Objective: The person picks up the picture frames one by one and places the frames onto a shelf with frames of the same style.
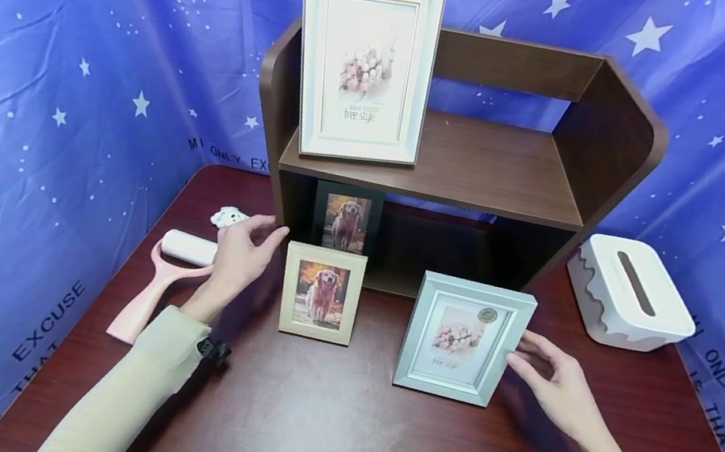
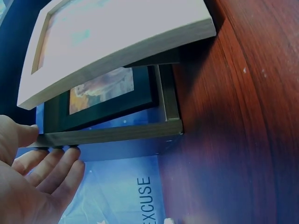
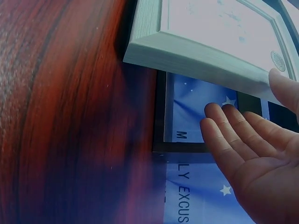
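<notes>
Nudging the blue frame (image 1: 463,339) lightly should serve us best. Our right hand (image 1: 558,383) and left hand (image 1: 239,257) are uncurled, fingers extended.

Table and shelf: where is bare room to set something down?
Bare: the table in front of the cream frame and grey-blue frame; the upper shelf right of the white frame. Crowded: the table's left side, with lint roller and left hand.

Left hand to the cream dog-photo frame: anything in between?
Nothing visible. The left hand is just left of the cream frame, with only open space between. The black frame stands behind the cream one, out of the way.
</notes>
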Available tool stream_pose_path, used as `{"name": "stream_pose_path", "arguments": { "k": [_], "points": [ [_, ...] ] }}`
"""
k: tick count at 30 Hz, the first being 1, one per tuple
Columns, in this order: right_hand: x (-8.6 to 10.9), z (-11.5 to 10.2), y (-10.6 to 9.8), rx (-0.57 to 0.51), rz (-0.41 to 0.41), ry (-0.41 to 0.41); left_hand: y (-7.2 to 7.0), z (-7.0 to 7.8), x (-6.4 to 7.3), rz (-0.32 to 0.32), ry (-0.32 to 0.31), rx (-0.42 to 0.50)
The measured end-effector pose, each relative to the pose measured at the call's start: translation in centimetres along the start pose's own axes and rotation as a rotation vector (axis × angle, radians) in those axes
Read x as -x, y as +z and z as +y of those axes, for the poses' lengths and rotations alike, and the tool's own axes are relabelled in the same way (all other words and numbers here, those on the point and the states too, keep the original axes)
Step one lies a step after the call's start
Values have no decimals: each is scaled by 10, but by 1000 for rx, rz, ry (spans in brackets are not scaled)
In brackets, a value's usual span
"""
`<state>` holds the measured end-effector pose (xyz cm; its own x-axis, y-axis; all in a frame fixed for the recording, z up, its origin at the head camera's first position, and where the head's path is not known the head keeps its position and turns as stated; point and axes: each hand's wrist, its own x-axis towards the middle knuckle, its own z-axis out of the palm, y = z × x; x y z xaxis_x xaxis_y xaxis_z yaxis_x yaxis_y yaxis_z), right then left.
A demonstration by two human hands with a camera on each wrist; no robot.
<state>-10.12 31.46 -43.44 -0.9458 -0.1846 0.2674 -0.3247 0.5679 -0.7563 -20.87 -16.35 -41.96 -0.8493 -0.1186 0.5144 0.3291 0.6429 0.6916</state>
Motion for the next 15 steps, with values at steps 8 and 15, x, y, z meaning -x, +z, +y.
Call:
{"name": "stream_pose_path", "arguments": {
  "k": [8, 15],
  "points": [
    [-1, -4, 2, 33, -6, 10, 0, -3, -2, 20, 42, -14],
    [-4, -31, 2, 24, -4, -16, 2, -3, -4, 19, 49, -17]
  ]
}}
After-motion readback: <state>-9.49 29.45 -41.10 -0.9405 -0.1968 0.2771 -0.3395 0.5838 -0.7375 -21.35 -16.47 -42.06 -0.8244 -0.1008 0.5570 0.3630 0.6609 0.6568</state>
